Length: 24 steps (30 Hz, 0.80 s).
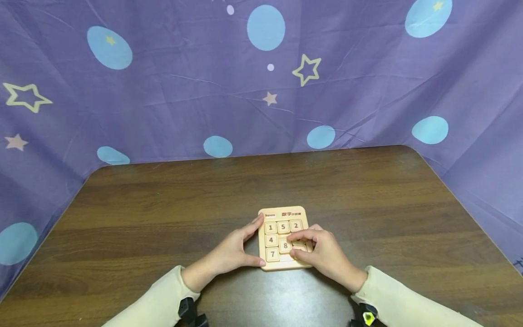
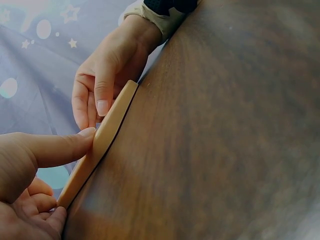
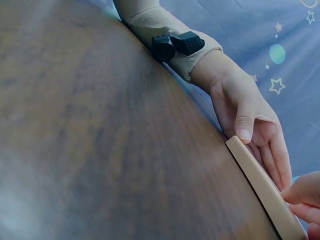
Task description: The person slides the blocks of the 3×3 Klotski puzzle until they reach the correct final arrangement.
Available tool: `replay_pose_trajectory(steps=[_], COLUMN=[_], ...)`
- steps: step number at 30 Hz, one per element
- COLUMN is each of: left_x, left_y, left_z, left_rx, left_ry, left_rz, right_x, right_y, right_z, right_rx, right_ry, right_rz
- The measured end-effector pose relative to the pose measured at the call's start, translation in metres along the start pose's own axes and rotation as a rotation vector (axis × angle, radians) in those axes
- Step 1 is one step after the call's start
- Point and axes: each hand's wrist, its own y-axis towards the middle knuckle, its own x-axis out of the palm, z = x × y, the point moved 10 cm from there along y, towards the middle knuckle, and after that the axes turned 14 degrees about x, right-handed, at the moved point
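A wooden sliding number puzzle [image 1: 282,212] lies on the table, showing tiles with numbers such as 1, 5, 2, 4 and 7. The tile marked 8 [image 1: 285,246] sits partway between the middle and bottom rows. My left hand [image 1: 230,252] holds the board's left side, thumb at the near corner and a finger near the far one. Over the right-hand tiles is my right hand [image 1: 327,254], its index finger and thumb touching near the 8 and covering tiles beside it. Both wrist views show the puzzle's pale edge [image 2: 112,122] with fingers at it.
The brown wooden table [image 1: 163,204] extends around the board. Behind it hangs a purple cloth [image 1: 184,91] with blue dots and stars. Small black devices [image 1: 189,311] are on both sleeved wrists.
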Motion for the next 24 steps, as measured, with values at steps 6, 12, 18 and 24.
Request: replay_pose_trajectory(steps=[6, 12, 18, 24], left_x=[0.001, 0.001, 0.0008, 0.0002], left_y=[-0.0002, -0.0002, -0.0002, -0.0008], left_z=[-0.0005, -0.0003, -0.0006, -0.0006], left_rx=[-0.002, -0.001, -0.005, -0.013], left_ry=[-0.006, -0.008, 0.0, 0.005], left_rz=[-0.004, -0.003, -0.009, -0.009], right_x=[0.0009, 0.0015, 0.0028, 0.004], right_y=[-0.0009, -0.0011, 0.0002, 0.0009], right_z=[0.0009, -0.0004, -0.0028, -0.0041], right_rx=[0.003, -0.012, -0.024, -0.035], right_ry=[0.009, 0.034, -0.016, -0.033], right_rz=[0.0, -0.005, 0.003, -0.01])
